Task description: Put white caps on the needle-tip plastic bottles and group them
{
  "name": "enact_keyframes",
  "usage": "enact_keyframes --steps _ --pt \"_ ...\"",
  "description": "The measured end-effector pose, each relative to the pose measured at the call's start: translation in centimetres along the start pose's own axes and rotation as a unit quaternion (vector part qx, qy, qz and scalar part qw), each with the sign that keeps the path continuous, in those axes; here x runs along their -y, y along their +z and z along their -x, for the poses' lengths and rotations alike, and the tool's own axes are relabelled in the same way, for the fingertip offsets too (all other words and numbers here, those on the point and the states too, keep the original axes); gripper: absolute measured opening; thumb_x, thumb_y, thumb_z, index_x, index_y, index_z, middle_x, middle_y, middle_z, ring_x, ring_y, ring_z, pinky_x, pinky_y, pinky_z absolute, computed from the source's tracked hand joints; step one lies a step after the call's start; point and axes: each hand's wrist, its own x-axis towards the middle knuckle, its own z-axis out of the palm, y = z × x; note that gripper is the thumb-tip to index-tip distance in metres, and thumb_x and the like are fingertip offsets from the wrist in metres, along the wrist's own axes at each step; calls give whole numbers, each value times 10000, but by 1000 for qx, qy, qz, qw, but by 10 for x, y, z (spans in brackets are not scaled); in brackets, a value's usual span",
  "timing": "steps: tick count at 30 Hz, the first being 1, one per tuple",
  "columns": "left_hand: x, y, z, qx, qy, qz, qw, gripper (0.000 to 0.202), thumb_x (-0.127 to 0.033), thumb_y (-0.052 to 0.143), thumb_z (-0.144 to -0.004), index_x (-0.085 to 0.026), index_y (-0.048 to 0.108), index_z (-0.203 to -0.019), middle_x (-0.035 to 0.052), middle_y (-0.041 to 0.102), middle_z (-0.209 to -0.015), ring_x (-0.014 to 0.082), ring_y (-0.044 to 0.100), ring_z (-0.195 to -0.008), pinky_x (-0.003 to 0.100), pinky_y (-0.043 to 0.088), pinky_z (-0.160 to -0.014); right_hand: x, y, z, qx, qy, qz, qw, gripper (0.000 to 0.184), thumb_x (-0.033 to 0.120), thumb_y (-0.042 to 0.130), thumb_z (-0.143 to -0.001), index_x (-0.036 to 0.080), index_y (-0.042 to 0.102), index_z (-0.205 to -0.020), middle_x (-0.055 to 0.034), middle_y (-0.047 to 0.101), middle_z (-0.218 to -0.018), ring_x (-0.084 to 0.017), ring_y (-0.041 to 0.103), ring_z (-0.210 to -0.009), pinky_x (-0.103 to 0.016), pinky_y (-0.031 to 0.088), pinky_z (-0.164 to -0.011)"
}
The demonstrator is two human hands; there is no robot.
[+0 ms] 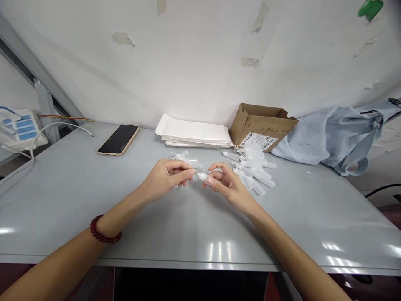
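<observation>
A small needle-tip squeeze bottle [203, 177], translucent with a white neck, is held level above the table. My right hand [230, 186] is closed on its body, with thumb and fingers hiding most of it. At the bottle's thin tip, my left hand [164, 177] pinches; a fine white loop arches over the gap between both hands. Whether the left fingers hold the needle or the loop's end is too small to tell. Just beyond my right hand lies a pile of similar bottles [255, 167]. A few more bottles [181, 156] lie behind my left hand.
A stack of white padded envelopes [194, 130] and an open cardboard box [263, 125] stand against the wall. Light-blue cloth [319, 133] lies at the right. On the left are a phone [119, 140], a white cable [34, 142] and a white device [23, 129].
</observation>
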Motion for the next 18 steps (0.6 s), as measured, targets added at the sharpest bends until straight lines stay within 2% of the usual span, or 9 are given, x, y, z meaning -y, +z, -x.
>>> enact_keyframes --steps 4,8,12,18 --pt "1 -3 0 -22 3 8 1000 243 -388 619 -810 -159 681 -759 15 622 -655 112 541 -577 222 439 -538 1 -2 0 -13 4 53 999 310 472 557 -852 199 537 -997 1 572 -715 -124 459 -627 -279 340 -605" --pt "-1 -5 1 -6 -6 -3 1000 238 -373 617 -813 -157 678 -735 11 605 -633 111 530 -582 223 425 -543 1 -4 0 -33 -6 80 996 304 466 518 -874 187 610 -954 10 501 -679 -123 422 -623 -281 318 -591" --pt "-3 -3 1 21 -18 -18 999 258 -364 608 -819 -149 666 -689 3 575 -588 109 514 -573 228 410 -552 0 -5 0 -44 -11 65 997 325 468 488 -890 189 646 -944 27 409 -623 -119 379 -589 -276 285 -554" --pt "0 2 0 9 -19 -4 1000 243 -339 613 -813 -143 658 -676 1 586 -605 103 524 -575 227 409 -563 -3 -4 0 -38 -12 56 998 345 457 479 -898 176 658 -989 33 368 -609 -115 370 -574 -274 286 -548"
